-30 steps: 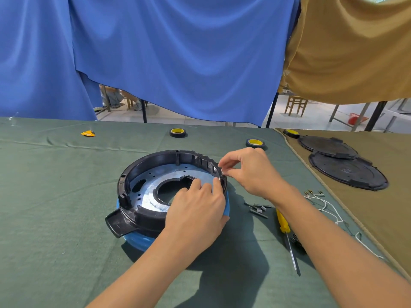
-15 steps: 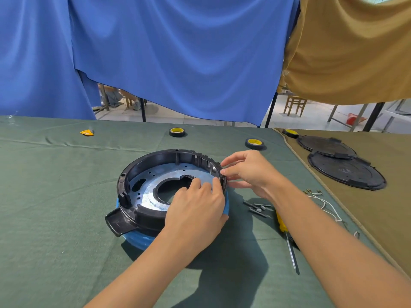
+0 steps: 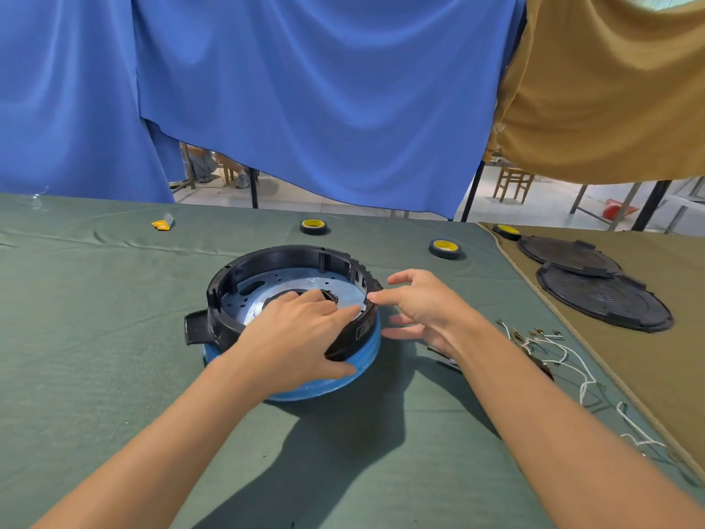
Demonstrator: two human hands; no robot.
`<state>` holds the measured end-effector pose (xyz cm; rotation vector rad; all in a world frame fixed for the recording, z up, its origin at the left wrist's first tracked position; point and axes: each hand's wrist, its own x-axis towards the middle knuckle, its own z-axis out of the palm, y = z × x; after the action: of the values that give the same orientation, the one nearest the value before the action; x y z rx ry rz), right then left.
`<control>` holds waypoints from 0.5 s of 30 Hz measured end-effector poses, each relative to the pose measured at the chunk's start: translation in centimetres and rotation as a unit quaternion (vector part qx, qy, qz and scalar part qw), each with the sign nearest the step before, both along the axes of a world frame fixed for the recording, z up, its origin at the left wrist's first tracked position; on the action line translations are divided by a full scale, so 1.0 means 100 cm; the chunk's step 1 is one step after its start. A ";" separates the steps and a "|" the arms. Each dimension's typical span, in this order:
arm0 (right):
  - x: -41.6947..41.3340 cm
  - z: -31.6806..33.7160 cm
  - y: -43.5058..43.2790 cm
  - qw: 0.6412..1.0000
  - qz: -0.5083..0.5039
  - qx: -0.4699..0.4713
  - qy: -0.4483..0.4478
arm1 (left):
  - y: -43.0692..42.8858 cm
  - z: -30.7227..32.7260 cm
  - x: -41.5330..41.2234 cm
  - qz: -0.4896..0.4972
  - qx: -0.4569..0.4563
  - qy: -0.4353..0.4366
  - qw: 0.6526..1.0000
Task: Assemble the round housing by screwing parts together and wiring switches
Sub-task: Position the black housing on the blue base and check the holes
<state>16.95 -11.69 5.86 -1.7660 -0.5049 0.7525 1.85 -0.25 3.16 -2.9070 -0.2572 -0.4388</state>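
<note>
Shot from a single head-worn wide-angle camera, facing forward and down, close over the near desk [image 3: 95, 376], drapes [image 3: 305, 89] far behind.

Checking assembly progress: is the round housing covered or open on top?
Open: the round housing shows its metal plate inside, and two black lids lie apart to the right.

Left of housing [image 3: 284, 261]: open green cloth [image 3: 95, 337].
Near: open cloth.
Right: wires [image 3: 553, 347] strewn; black lids [image 3: 602, 297] beyond.
Far: tape roll [image 3: 313, 226], second tape roll [image 3: 444, 248], well apart, passable between.
</note>
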 end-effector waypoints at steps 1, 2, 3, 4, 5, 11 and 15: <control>-0.002 -0.001 0.002 1.000 -0.001 0.003 0.007 | 0.006 0.001 -0.002 -0.001 -0.001 0.004 1.000; -0.005 -0.002 0.004 1.000 -0.003 0.004 0.013 | 0.011 0.002 -0.003 -0.002 0.000 0.007 1.000; -0.007 -0.002 0.005 1.000 -0.007 0.006 0.017 | 0.015 0.003 -0.005 -0.003 0.004 0.009 1.000; -0.009 -0.003 0.007 1.000 -0.010 0.009 0.022 | 0.017 0.004 -0.006 -0.006 0.009 0.005 1.000; -0.011 -0.003 0.008 0.999 -0.013 0.013 0.027 | 0.017 0.003 -0.007 -0.009 0.014 -0.005 1.000; -0.015 -0.005 0.006 0.998 -0.040 0.031 0.035 | -0.016 -0.003 0.012 0.036 0.001 -0.094 0.995; -0.006 -0.001 -0.011 0.998 -0.027 0.053 -0.005 | -0.025 -0.008 0.012 0.067 0.028 -0.105 0.992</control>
<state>16.38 -12.79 5.73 -1.6786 -0.4919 0.6680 3.02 -2.76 2.37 -2.7669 -0.4602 -0.7162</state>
